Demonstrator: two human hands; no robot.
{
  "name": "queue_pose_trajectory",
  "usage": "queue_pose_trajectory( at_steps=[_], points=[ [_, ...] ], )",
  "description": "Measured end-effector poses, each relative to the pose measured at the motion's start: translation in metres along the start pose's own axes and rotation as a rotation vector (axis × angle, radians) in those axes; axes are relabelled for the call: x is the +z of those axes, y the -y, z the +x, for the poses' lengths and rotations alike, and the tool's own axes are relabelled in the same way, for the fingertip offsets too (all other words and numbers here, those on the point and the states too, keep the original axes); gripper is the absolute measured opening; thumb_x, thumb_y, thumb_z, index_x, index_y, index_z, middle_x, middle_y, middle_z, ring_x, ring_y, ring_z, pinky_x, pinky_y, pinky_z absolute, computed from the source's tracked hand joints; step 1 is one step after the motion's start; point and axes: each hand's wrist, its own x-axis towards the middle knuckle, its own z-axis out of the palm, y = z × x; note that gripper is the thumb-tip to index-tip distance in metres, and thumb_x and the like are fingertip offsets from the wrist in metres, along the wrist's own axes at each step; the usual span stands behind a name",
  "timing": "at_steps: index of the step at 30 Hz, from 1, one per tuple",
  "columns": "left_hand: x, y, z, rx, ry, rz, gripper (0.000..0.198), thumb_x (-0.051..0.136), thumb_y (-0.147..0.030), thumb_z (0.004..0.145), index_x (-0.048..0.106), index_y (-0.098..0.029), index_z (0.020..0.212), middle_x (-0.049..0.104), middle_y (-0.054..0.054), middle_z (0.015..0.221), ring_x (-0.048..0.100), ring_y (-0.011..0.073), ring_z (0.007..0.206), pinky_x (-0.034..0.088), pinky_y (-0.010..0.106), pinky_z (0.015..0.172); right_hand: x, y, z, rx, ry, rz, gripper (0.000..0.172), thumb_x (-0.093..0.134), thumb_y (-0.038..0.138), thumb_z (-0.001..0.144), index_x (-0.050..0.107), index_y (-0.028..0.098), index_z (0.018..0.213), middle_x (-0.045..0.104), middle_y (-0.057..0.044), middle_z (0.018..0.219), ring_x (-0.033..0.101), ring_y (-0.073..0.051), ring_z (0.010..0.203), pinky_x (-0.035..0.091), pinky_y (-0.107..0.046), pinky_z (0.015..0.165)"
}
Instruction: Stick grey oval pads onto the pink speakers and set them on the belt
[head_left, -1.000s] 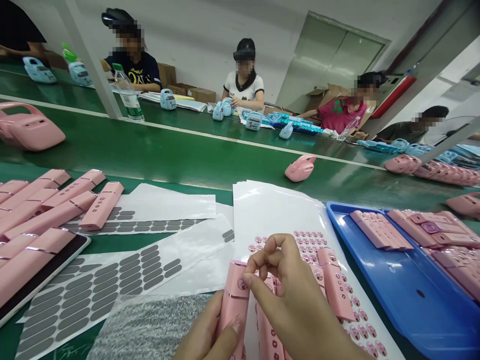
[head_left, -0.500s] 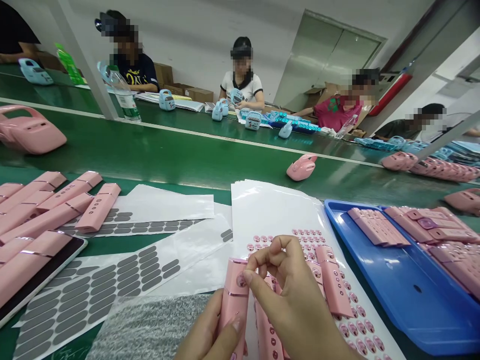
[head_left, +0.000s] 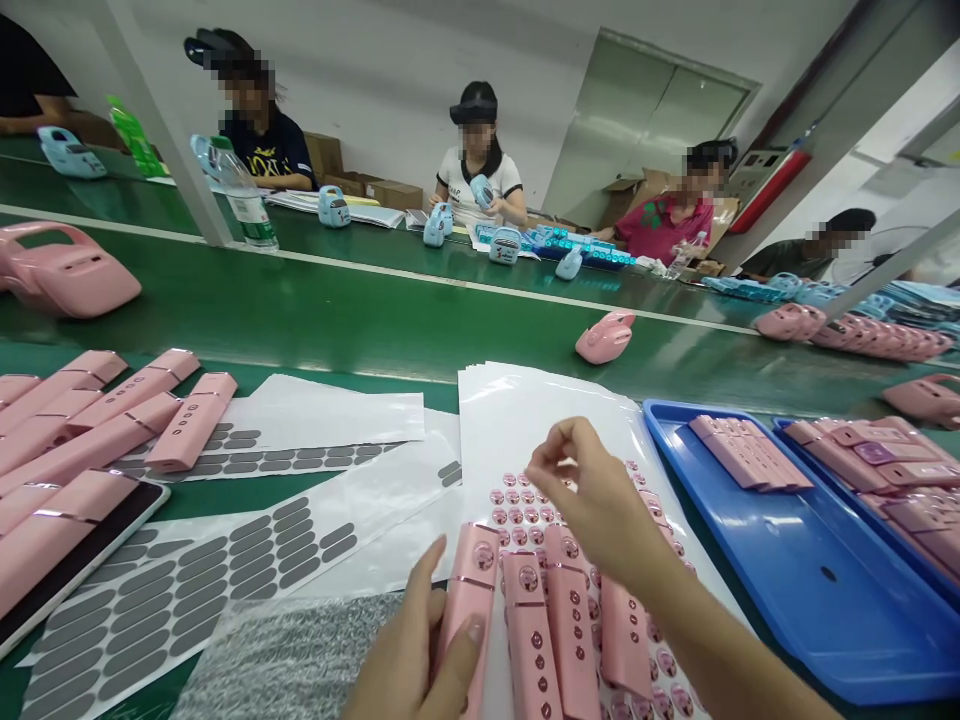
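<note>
My left hand (head_left: 411, 658) grips a pink oblong panel (head_left: 471, 595) near the bottom edge, thumb on its side; a round sticker sits at the panel's top end. Beside it lie three more pink panels (head_left: 571, 625) on a white sheet of small round pink stickers (head_left: 517, 498). My right hand (head_left: 592, 500) hovers over that sticker sheet with fingertips pinched together; whether a sticker is between them is too small to see.
Sheets of grey oval pads (head_left: 195, 570) and bubble wrap (head_left: 285, 660) lie to the left, with stacked pink panels (head_left: 82, 420) beyond. A blue tray (head_left: 780, 580) of pink parts stands right. A green conveyor (head_left: 375, 310) carries pink housings (head_left: 606, 336). Several people sit opposite.
My right hand has lifted off the top end of the held panel and moved up and right over the sticker sheet. The left hand keeps its grip on the panel.
</note>
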Motion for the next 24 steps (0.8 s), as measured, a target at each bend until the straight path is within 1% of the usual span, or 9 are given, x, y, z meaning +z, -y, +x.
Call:
queue_pose_trajectory(
  at_steps=[2,4,10,13,15,17,19,22,24],
  points=[
    [0.004,0.002,0.009,0.011,0.007,0.261,0.083,0.025,-0.052,0.091,-0.004,-0.002,0.15,0.064,0.01,0.078,0.06,0.0299,0.07,0.038,0.038,0.066,-0.006,-0.018,0.024,0.012,0.042,-0.052,0.021,0.05,0.01,0.085,0.04,0.026,0.094,0.063,0.001,0.084,0.059,-0.019,0.076,0.047,-0.033,0.065],
    [0.012,-0.001,0.018,-0.03,0.043,0.451,0.08,0.02,-0.048,0.092,-0.007,0.002,0.149,0.069,0.015,0.074,0.064,0.034,0.067,0.038,0.038,0.06,-0.004,-0.033,0.039,0.012,0.095,-0.094,0.031,0.052,0.005,0.083,0.043,0.023,0.106,0.064,0.001,0.086,0.059,-0.018,0.072,0.047,-0.03,0.06],
    [0.045,-0.02,0.032,-0.116,0.195,0.716,0.064,0.026,-0.03,0.093,0.002,-0.008,0.149,0.074,0.028,0.09,0.069,0.0481,0.084,0.049,0.058,0.067,0.019,-0.047,0.044,-0.04,0.158,-0.194,0.046,0.059,0.006,0.082,0.043,0.018,0.124,0.064,0.002,0.085,0.062,-0.016,0.07,0.049,-0.03,0.064],
    [0.035,-0.01,0.033,-0.063,0.124,0.723,0.063,0.035,-0.033,0.092,0.017,-0.014,0.15,0.073,0.026,0.098,0.069,0.0483,0.086,0.05,0.063,0.07,0.023,-0.048,0.044,-0.07,0.156,-0.216,0.047,0.055,0.004,0.078,0.042,0.019,0.12,0.067,0.002,0.077,0.061,-0.019,0.07,0.046,-0.032,0.066],
    [0.005,0.005,0.032,0.029,-0.085,0.679,0.056,0.034,-0.031,0.092,0.037,-0.016,0.146,0.07,0.022,0.111,0.067,0.0421,0.098,0.051,0.058,0.081,0.022,-0.05,0.046,-0.073,0.15,-0.205,0.045,0.054,0.008,0.077,0.04,0.02,0.117,0.069,0.0,0.078,0.062,-0.021,0.07,0.046,-0.034,0.069],
    [-0.043,0.022,0.025,0.152,-0.422,0.679,0.052,0.03,-0.032,0.094,0.054,-0.011,0.135,0.066,0.02,0.117,0.06,0.0354,0.11,0.048,0.052,0.092,0.021,-0.055,0.049,-0.06,0.154,-0.175,0.042,0.053,0.015,0.077,0.038,0.021,0.116,0.071,-0.001,0.079,0.062,-0.022,0.069,0.047,-0.036,0.07],
    [-0.098,0.038,0.013,0.235,-0.787,0.842,0.052,0.029,-0.035,0.093,0.063,-0.005,0.119,0.064,0.022,0.107,0.057,0.0363,0.101,0.045,0.056,0.093,0.02,-0.06,0.051,-0.037,0.168,-0.135,0.041,0.053,0.022,0.077,0.037,0.023,0.115,0.072,-0.002,0.08,0.063,-0.023,0.069,0.048,-0.037,0.068],
    [-0.167,0.057,-0.01,0.03,-1.122,1.134,0.045,0.036,-0.035,0.091,0.061,-0.004,0.111,0.057,0.026,0.104,0.052,0.0438,0.1,0.044,0.06,0.085,0.02,-0.065,0.053,-0.006,0.187,-0.078,0.041,0.055,0.027,0.074,0.038,0.025,0.112,0.073,-0.001,0.081,0.065,-0.024,0.072,0.049,-0.038,0.068],
    [-0.195,0.065,-0.022,-0.131,-1.183,1.126,0.051,0.032,-0.039,0.092,0.057,-0.003,0.118,0.053,0.029,0.113,0.048,0.0514,0.106,0.043,0.063,0.081,0.021,-0.066,0.054,0.01,0.19,-0.039,0.04,0.057,0.03,0.071,0.04,0.026,0.108,0.072,-0.001,0.079,0.064,-0.024,0.07,0.049,-0.038,0.066]
  ],
)
